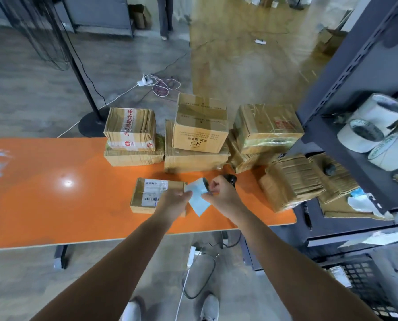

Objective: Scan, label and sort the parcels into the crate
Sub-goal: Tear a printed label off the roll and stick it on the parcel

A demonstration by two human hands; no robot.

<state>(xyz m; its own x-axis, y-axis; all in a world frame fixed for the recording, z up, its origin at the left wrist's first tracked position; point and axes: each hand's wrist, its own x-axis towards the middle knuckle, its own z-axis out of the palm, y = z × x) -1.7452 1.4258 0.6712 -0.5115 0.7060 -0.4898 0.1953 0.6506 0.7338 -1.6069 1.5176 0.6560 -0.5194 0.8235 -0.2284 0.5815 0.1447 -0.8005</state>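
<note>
Both hands work at mid-tabletop (54, 193). Left hand (177, 200) pinches one edge of the pale blue label (199, 202); right hand (221, 193) pinches the opposite edge, fingers curled. Likely peeling the backing, hence the two-handed hold. The parcel (147, 195) lies flat just left of the label, printed side up, close by for sticking. Scanner (231, 178) lies behind the right hand. Unsorted boxes (200, 126) are stacked at the far edge. Crate (367, 286) sits on the floor, lower right.

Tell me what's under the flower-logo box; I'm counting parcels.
A wider, flatter box lies under the logo box, resting on the table. Only its front face and a strip of its top show; the rest of its top is covered.
</note>
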